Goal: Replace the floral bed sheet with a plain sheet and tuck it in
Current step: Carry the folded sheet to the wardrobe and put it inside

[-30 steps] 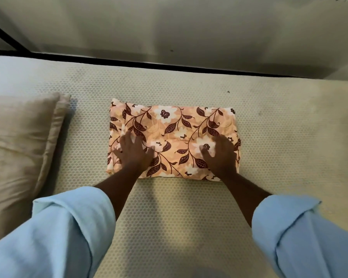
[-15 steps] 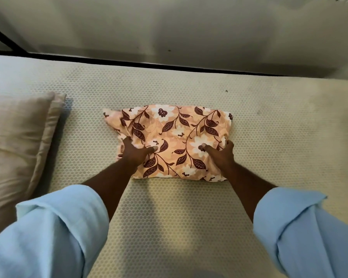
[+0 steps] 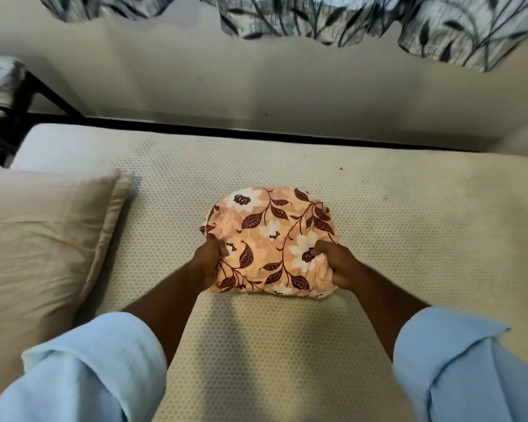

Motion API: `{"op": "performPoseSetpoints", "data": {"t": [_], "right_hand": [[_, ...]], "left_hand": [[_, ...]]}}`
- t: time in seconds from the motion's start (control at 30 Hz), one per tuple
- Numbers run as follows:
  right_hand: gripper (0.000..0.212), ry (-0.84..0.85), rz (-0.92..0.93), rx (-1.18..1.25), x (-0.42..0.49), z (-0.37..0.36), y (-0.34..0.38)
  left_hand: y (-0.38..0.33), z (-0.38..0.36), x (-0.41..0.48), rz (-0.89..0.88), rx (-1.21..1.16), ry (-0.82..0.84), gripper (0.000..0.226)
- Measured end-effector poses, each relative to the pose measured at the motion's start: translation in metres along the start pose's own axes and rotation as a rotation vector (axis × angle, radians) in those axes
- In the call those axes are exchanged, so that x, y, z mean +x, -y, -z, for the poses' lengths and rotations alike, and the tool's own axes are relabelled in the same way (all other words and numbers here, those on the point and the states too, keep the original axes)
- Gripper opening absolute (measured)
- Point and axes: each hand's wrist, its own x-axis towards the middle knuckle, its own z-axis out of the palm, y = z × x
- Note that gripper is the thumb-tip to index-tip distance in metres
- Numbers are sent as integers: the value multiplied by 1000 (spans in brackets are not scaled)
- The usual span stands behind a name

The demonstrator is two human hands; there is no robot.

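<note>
Gripping bunched peach floral sheet point(image 3: 272, 233), seemingly lifted: left hand point(image 3: 209, 264), right hand point(image 3: 340, 264).

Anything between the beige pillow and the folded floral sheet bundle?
Nothing: only bare cream honeycomb-textured mattress separates the beige pillow from the orange floral sheet bundle, per the head view.

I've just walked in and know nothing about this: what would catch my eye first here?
The folded floral sheet, orange with dark leaves, stands out at the middle of the mattress, gripped at its near side by the left hand and right hand. A beige pillow lies to its left.
</note>
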Motion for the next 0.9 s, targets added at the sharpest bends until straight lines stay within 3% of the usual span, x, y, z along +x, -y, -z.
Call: {"op": "performPoseSetpoints", "data": {"t": [0.13,0.27,0.5,0.67,0.8,0.9], "right_hand": [[49,84,-18,32,-46,-13,25],[49,175,29,16,-101,-34,49],[54,430,63,26,-188,-78,73],[58,510,90,-66,-249,-135,69],[55,550,85,-149,-281,-185,56],[61,571,99,-222,-305,-233,34]], "left_hand": [[-17,3,-55,-29,-68,-24,53],[-36,17,-119,-79,-89,14,62],[-61,59,-220,-188,-168,120,55],[-51,123,-291,-234,-116,138,58],[-33,193,-311,-274,-141,76,80],[-18,239,-348,-310,-197,101,76]]}}
